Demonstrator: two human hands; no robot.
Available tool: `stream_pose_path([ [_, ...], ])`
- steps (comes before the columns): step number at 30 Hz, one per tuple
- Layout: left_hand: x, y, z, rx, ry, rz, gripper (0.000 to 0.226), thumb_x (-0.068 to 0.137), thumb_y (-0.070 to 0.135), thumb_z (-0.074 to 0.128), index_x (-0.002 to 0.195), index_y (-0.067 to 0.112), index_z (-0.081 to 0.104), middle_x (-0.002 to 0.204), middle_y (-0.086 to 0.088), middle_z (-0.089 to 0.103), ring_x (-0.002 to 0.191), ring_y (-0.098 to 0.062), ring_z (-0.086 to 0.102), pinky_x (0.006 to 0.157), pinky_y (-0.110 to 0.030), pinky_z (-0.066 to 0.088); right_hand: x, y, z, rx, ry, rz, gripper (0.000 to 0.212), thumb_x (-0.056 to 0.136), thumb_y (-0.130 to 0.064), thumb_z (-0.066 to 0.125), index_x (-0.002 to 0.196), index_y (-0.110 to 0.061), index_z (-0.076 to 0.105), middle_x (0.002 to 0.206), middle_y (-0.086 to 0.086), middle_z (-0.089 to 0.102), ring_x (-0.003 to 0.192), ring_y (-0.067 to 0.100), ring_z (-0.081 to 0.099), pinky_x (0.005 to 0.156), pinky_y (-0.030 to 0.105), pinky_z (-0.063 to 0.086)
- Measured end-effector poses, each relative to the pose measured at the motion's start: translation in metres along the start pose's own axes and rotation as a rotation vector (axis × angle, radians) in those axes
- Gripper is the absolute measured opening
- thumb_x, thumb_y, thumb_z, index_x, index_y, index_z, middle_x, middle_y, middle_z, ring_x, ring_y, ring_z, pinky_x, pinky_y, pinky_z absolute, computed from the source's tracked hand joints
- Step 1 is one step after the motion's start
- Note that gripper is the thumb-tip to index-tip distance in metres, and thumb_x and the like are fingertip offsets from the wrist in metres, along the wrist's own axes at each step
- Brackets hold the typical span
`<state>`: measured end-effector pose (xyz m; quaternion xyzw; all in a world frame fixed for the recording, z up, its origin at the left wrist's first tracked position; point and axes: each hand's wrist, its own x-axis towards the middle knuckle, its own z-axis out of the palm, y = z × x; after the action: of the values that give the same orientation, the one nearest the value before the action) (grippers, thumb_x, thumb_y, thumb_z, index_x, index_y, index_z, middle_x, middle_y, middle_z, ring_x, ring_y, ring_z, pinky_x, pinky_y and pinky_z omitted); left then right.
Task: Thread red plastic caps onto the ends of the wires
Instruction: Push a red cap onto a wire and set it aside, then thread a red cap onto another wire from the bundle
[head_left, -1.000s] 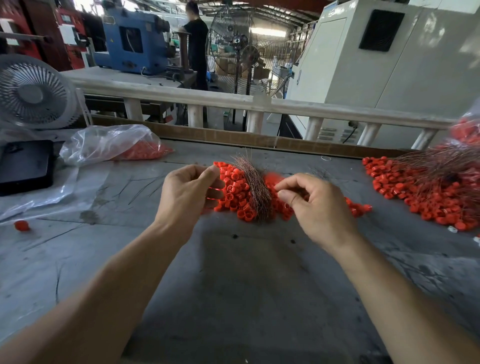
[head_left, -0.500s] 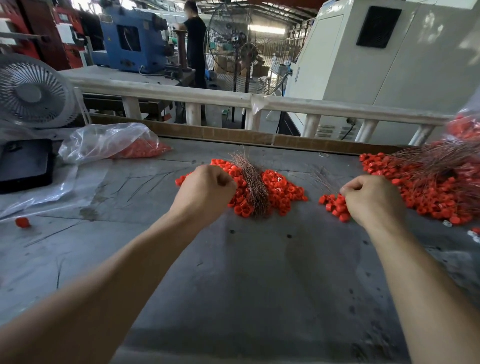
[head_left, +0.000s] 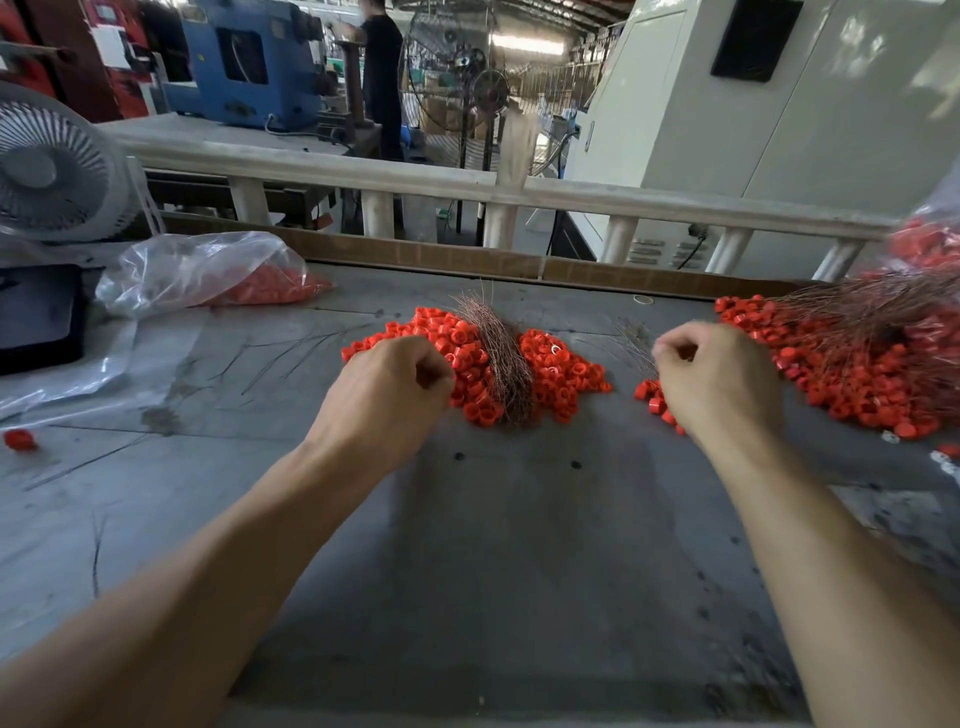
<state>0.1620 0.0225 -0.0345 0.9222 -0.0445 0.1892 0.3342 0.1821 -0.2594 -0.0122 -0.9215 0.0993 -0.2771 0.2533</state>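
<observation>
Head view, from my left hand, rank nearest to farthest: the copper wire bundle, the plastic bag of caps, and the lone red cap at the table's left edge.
From the left hand:
1. Copper wire bundle, just to its right.
2. Plastic bag of caps, back left.
3. Lone red cap, far left edge.

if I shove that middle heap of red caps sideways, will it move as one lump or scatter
Probably scatter. The red caps lie loose, not joined, with strays already at the heap's edge. They are small round rings, so some would likely roll on the flat grey table. The wire bundle lying across the heap may drag a few along.
</observation>
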Motion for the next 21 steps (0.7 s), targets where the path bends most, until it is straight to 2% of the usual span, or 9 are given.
stream_pose_path([
  [2, -0.002, -0.001, -0.002, 0.006, -0.017, 0.019, 0.008, 0.088, 0.022, 0.07, 0.085, 0.029, 0.072, 0.078, 0.02, 0.066, 0.072, 0.007, 0.058, 0.061, -0.015, 0.043, -0.006, -0.01, 0.006, 0.081, -0.052, -0.092, 0.011, 0.092, -0.022, 0.067, 0.087, -0.024, 0.076, 0.081, -0.006, 0.075, 0.08, 0.021, 0.072, 0.074, 0.033, 0.058],
  [5, -0.004, -0.003, 0.0, 0.016, -0.062, 0.024, 0.006, 0.088, 0.022, 0.072, 0.086, 0.028, 0.073, 0.077, 0.021, 0.064, 0.072, 0.007, 0.057, 0.062, -0.018, 0.045, -0.019, -0.021, 0.018, 0.155, -0.219, -0.194, 0.009, 0.089, -0.025, 0.074, 0.086, -0.033, 0.076, 0.075, -0.023, 0.068, 0.075, -0.005, 0.064, 0.067, 0.012, 0.044],
  [7, -0.005, -0.004, 0.0, 0.019, -0.076, 0.022, 0.006, 0.088, 0.022, 0.072, 0.086, 0.027, 0.073, 0.077, 0.021, 0.063, 0.072, 0.006, 0.057, 0.061, -0.018, 0.044, -0.025, -0.024, 0.026, 0.175, -0.304, -0.23, 0.009, 0.088, -0.025, 0.077, 0.089, -0.034, 0.076, 0.075, -0.025, 0.067, 0.072, -0.009, 0.061, 0.066, 0.008, 0.04],
  [12, -0.003, -0.004, 0.001, 0.007, -0.09, 0.026, 0.006, 0.086, 0.023, 0.074, 0.085, 0.028, 0.073, 0.08, 0.018, 0.067, 0.074, 0.002, 0.06, 0.067, -0.026, 0.05, -0.035, -0.035, 0.036, 0.188, -0.343, -0.29, 0.006, 0.088, -0.032, 0.078, 0.092, -0.033, 0.073, 0.075, -0.017, 0.068, 0.069, -0.002, 0.061, 0.066, 0.018, 0.046],
  [15, -0.004, -0.001, 0.005, 0.002, -0.104, 0.039, 0.006, 0.084, 0.025, 0.076, 0.084, 0.03, 0.072, 0.081, 0.015, 0.07, 0.068, -0.001, 0.061, 0.069, -0.03, 0.054, -0.038, -0.04, 0.036, 0.223, -0.328, -0.307, 0.01, 0.087, -0.028, 0.079, 0.092, -0.03, 0.071, 0.073, -0.018, 0.066, 0.069, 0.001, 0.061, 0.068, 0.027, 0.053],
  [18, -0.005, 0.003, 0.01, 0.03, -0.111, 0.061, 0.01, 0.083, 0.029, 0.077, 0.092, 0.03, 0.074, 0.087, 0.013, 0.071, 0.076, -0.008, 0.061, 0.073, -0.034, 0.055, -0.041, -0.045, 0.036, 0.229, -0.328, -0.362, 0.017, 0.086, -0.022, 0.081, 0.096, -0.028, 0.069, 0.076, -0.015, 0.064, 0.069, 0.006, 0.058, 0.072, 0.035, 0.054],
  [21, -0.005, 0.004, 0.012, 0.065, -0.133, 0.055, 0.016, 0.082, 0.033, 0.077, 0.098, 0.033, 0.073, 0.088, 0.012, 0.07, 0.084, -0.014, 0.063, 0.074, -0.036, 0.055, -0.043, -0.051, 0.035, 0.176, -0.332, -0.441, 0.021, 0.085, -0.02, 0.081, 0.101, -0.028, 0.069, 0.079, -0.018, 0.058, 0.07, -0.002, 0.052, 0.073, 0.031, 0.048],
])
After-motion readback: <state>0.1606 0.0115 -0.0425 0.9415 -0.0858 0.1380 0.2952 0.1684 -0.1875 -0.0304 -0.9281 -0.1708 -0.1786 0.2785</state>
